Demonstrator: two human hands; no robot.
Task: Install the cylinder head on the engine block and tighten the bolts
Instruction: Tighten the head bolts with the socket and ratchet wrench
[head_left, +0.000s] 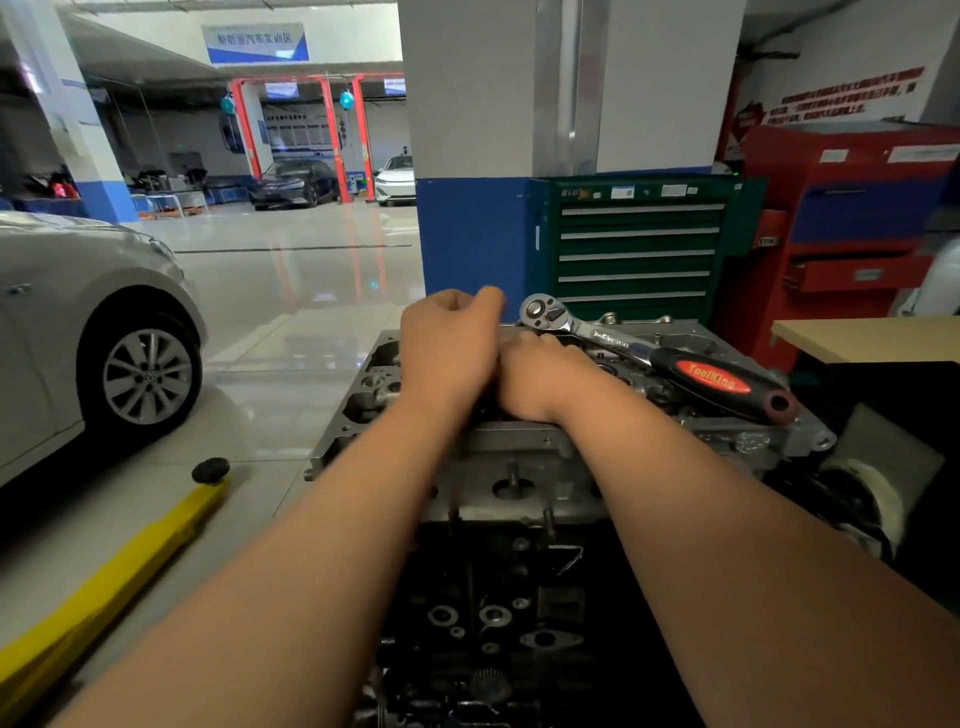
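Person shows only as two bare forearms, left forearm and right forearm, uncovered along their whole visible length, each narrowing to a bare wrist and bare grip: left grip, right grip.

A: What's around the station?
B: Silver car on the left, front wheel near a yellow lift arm lying on the floor. Green drawer cabinet against the white-and-blue pillar, red cabinet just beside it.
A: Further back?
B: Dark car and white car by the red lift posts. Blue banner overhead, text unreadable.
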